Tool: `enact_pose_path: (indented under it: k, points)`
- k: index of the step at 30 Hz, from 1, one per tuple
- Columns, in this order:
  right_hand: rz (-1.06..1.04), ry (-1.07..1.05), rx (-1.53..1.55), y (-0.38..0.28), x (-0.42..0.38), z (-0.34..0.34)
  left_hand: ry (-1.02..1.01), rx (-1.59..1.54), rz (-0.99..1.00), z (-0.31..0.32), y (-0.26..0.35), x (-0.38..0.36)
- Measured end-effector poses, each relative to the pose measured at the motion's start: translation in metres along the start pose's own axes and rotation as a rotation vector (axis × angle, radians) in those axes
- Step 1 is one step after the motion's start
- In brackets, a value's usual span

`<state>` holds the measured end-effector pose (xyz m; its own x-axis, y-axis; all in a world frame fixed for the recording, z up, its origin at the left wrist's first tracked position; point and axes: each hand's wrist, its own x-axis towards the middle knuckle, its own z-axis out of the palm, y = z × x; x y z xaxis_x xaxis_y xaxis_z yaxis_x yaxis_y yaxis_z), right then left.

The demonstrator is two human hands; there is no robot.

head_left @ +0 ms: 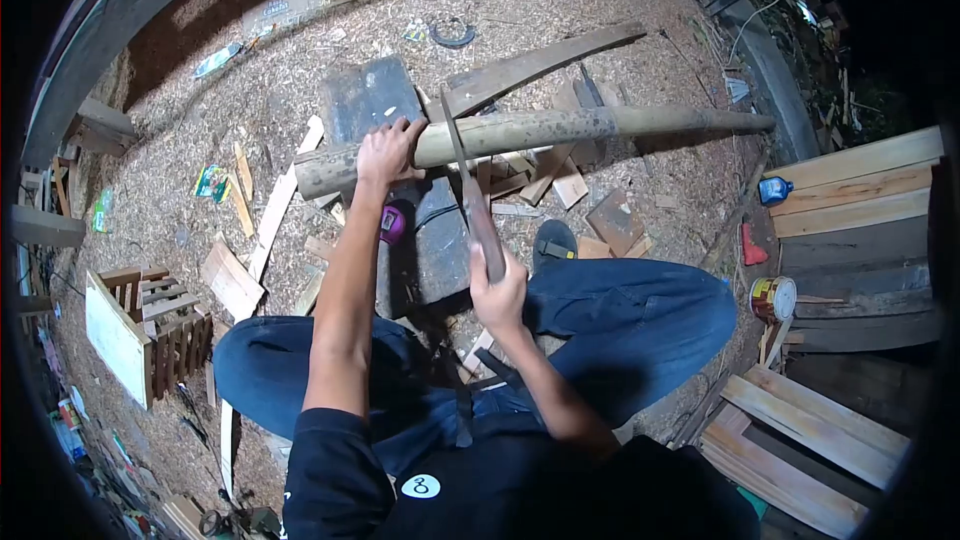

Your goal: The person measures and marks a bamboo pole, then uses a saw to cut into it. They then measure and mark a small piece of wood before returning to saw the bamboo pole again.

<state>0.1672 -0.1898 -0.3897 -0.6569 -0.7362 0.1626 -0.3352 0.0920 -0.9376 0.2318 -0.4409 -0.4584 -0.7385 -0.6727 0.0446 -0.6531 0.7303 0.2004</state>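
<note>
A long pale pole (540,130) lies crosswise in front of me, its thick end at the left. My left hand (385,155) grips the pole near that end, its fingers bent over the top. My right hand (498,290) is closed around the handle of a long narrow saw-like tool (472,190). The tool's thin blade crosses over the pole, just right of my left hand. Whether the blade touches the wood I cannot tell. Beneath the pole is a dark block (372,90), and a round purple object (393,224) lies just below it.
Wood shavings and offcuts cover the ground. A weathered plank (545,65) lies beyond the pole. To the left stands a slatted wooden crate (120,340). At the right are stacked boards (850,190), a tin can (773,297) and a blue bottle (774,190).
</note>
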Motion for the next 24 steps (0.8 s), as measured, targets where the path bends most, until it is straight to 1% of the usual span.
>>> enact_pose_path:
  k: [2,3,4,6,8,10,11,12,14,15,16,17,18,20,21,23,24]
  points:
    - [0.022,0.012,-0.081,0.002,0.033,0.016,0.078,0.04,0.015,-0.001,0.002,-0.005]
    - [-0.051,0.063,-0.092,0.016,0.053,0.032,0.076,0.049,0.023,-0.003,0.001,-0.005]
    - [0.005,0.042,-0.022,0.006,0.064,0.038,0.048,0.024,0.023,-0.006,0.0,-0.005]
    - [-0.035,0.027,-0.064,0.006,0.061,0.037,0.03,-0.002,0.023,-0.01,0.002,-0.001]
    - [0.06,0.02,-0.079,0.008,0.026,0.018,-0.009,-0.013,-0.007,-0.01,0.001,-0.002]
    - [-0.094,0.098,0.053,-0.003,0.002,0.003,0.015,0.006,0.009,-0.005,-0.001,0.0]
    - [0.044,0.013,0.047,-0.01,0.004,-0.006,0.044,0.016,0.013,-0.002,-0.001,0.001]
    - [0.046,0.015,0.049,-0.01,0.016,0.0,0.064,0.025,0.02,0.002,-0.002,0.0]
    - [0.005,0.063,-0.04,-0.003,0.056,0.023,0.065,0.008,0.022,0.004,-0.002,-0.003]
    - [-0.018,0.054,-0.026,0.008,0.067,0.035,0.081,-0.01,0.012,0.003,-0.002,-0.002]
    - [-0.046,0.043,-0.011,0.011,0.075,0.042,0.083,-0.004,0.016,0.001,-0.003,-0.001]
    - [-0.016,0.031,-0.034,0.013,0.07,0.042,0.083,-0.021,0.027,-0.001,-0.004,0.0]
    - [-0.14,0.122,-0.133,0.02,0.056,0.037,0.082,-0.04,0.034,-0.001,-0.004,0.0]
    - [-0.1,0.152,0.054,0.0,0.014,0.014,0.057,-0.033,0.008,0.0,-0.008,0.008]
    - [-0.103,0.145,0.049,-0.006,0.018,0.008,0.019,-0.037,-0.023,0.006,-0.007,0.01]
    - [-0.024,0.072,-0.046,-0.011,0.019,0.0,0.022,-0.035,-0.031,-0.003,0.001,0.003]
    - [0.094,0.026,-0.089,-0.002,0.039,0.01,0.034,-0.017,-0.022,-0.007,0.002,0.002]
